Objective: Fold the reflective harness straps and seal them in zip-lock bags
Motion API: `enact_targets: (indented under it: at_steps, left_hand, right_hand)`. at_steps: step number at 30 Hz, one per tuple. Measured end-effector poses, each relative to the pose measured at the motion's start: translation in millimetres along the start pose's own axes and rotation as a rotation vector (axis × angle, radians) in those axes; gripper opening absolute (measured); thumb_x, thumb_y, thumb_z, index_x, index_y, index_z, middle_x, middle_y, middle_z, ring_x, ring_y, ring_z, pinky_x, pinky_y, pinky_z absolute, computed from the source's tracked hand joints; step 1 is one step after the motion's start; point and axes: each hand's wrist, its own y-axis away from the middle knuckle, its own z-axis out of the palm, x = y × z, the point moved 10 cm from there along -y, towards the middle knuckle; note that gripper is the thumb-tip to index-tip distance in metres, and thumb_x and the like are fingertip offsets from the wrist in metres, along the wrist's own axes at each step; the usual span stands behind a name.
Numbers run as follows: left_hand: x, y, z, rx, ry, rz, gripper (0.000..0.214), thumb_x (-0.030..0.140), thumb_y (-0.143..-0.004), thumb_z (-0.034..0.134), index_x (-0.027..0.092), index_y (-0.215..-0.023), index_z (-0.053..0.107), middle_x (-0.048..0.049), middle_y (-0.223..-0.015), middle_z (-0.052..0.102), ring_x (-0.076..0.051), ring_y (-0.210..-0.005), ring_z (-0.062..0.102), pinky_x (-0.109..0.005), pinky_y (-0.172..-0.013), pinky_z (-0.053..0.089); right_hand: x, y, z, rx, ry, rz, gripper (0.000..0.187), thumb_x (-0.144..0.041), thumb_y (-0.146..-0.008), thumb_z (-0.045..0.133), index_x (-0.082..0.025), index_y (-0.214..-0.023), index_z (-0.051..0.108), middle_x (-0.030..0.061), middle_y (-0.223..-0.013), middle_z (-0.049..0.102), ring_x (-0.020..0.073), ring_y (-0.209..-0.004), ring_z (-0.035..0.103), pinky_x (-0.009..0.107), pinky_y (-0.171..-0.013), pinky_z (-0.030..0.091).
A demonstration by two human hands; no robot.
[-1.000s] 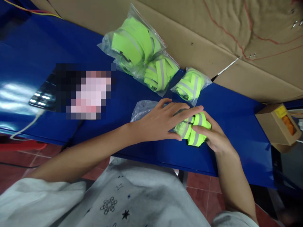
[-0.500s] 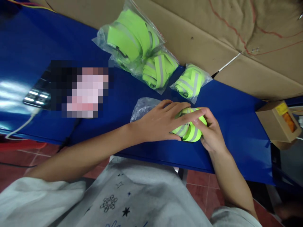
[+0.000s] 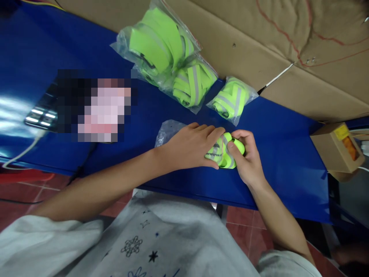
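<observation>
A rolled neon-yellow reflective strap with grey stripes lies between my two hands near the table's front edge. My left hand is closed over its left side, with the thumb along the lower edge. My right hand grips the right end, thumb on top and fingers curled behind. Just behind my left hand lies a clear plastic bag, partly hidden by that hand. Farther back, a bagged strap roll rests on the blue table.
Larger bags of neon straps lie at the back against brown cardboard. A phone-like device with a white cable is at left, beside a blurred-out patch. A small cardboard box stands on the right. The blue table ends close to my body.
My right hand has moved left with the strap roll, closer to my left hand. My left fingers, stretched across the roll before, have drawn back and curled around its left side.
</observation>
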Motion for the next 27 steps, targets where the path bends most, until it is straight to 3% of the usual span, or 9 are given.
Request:
enact_targets:
  at_steps: [2,4,10,12,15,17,19,23,27]
  left_hand:
    - [4,0,1.2,-0.007,0.009,0.008,0.083,0.065,-0.085,0.080,0.011,-0.140,0.048,-0.0134,-0.121,0.071,-0.030,-0.108,0.072,-0.037,-0.090,0.048]
    - [9,-1,2.1,-0.015,0.011,0.020,0.086,0.064,-0.083,0.082,0.010,-0.140,0.047,-0.0134,-0.123,0.070,-0.030,-0.108,0.071,-0.037,-0.090,0.048]
    - [14,-3,3.7,-0.031,-0.015,0.054,0.094,0.064,-0.083,0.082,0.007,-0.146,0.042,-0.0160,-0.127,0.066,-0.032,-0.112,0.067,-0.038,-0.091,0.046]
    - [12,-3,0.8,-0.013,-0.027,0.052,0.095,0.064,-0.083,0.082,0.007,-0.147,0.041,-0.0163,-0.128,0.066,-0.032,-0.112,0.067,-0.038,-0.092,0.045]
    - [7,-2,-8.1,0.042,-0.038,0.039,0.099,0.064,-0.082,0.082,0.008,-0.152,0.037,-0.0163,-0.132,0.065,-0.032,-0.117,0.066,-0.038,-0.095,0.045]
    - [5,-1,-13.9,0.074,-0.029,0.035,0.103,0.063,-0.084,0.082,0.009,-0.156,0.032,-0.0165,-0.136,0.063,-0.032,-0.121,0.064,-0.039,-0.097,0.045]
    - [6,-1,-16.1,0.082,-0.043,0.045,0.104,0.061,-0.086,0.080,0.009,-0.159,0.028,-0.0174,-0.137,0.063,-0.032,-0.121,0.064,-0.039,-0.098,0.045]
    - [13,-2,-11.7,0.049,-0.109,0.065,0.100,0.057,-0.088,0.080,0.007,-0.158,0.029,-0.0186,-0.133,0.066,-0.033,-0.115,0.066,-0.039,-0.094,0.044]
    - [23,-4,-7.7,0.019,-0.120,0.080,0.098,0.058,-0.087,0.081,0.006,-0.156,0.033,-0.0171,-0.126,0.067,-0.031,-0.108,0.067,-0.037,-0.089,0.043]
  right_hand:
    - [3,-1,2,0.011,-0.007,0.024,0.019,-0.042,-0.096,0.073,-0.025,-0.103,0.068,-0.0017,-0.092,0.066,0.0111,-0.072,0.056,0.024,-0.063,0.047]
    - [4,-1,6,-0.004,0.013,0.024,0.016,-0.039,-0.094,0.074,-0.024,-0.098,0.070,-0.0022,-0.088,0.067,0.0102,-0.067,0.054,0.024,-0.060,0.045]
    - [-12,4,14,-0.045,0.101,-0.119,0.017,-0.036,-0.099,0.067,-0.024,-0.109,0.071,0.0029,-0.110,0.073,0.0178,-0.096,0.068,0.034,-0.089,0.055]
    - [-10,5,19,-0.121,0.104,-0.085,0.023,-0.040,-0.103,0.060,-0.025,-0.119,0.066,0.0049,-0.119,0.072,0.0193,-0.106,0.068,0.037,-0.096,0.055]
    - [-6,5,19,-0.186,-0.089,-0.009,0.035,-0.045,-0.106,0.054,-0.033,-0.139,0.053,0.0047,-0.136,0.067,0.0203,-0.120,0.067,0.039,-0.101,0.056]
    - [-6,2,7,-0.108,-0.227,-0.019,0.033,-0.045,-0.104,0.059,-0.037,-0.135,0.053,0.0028,-0.140,0.065,0.0205,-0.126,0.065,0.039,-0.101,0.057]
    - [-6,1,-6,0.006,-0.242,-0.049,0.022,-0.042,-0.100,0.067,-0.034,-0.120,0.062,0.0019,-0.134,0.068,0.0199,-0.121,0.067,0.036,-0.097,0.058]
    - [-4,2,-10,0.127,-0.085,-0.051,0.014,-0.041,-0.095,0.075,-0.028,-0.102,0.074,0.0017,-0.101,0.075,0.0168,-0.088,0.069,0.032,-0.079,0.058]
    - [-16,4,-6,0.176,0.053,-0.126,0.015,-0.040,-0.095,0.074,-0.025,-0.095,0.074,0.0011,-0.089,0.073,0.0158,-0.079,0.065,0.032,-0.075,0.057]
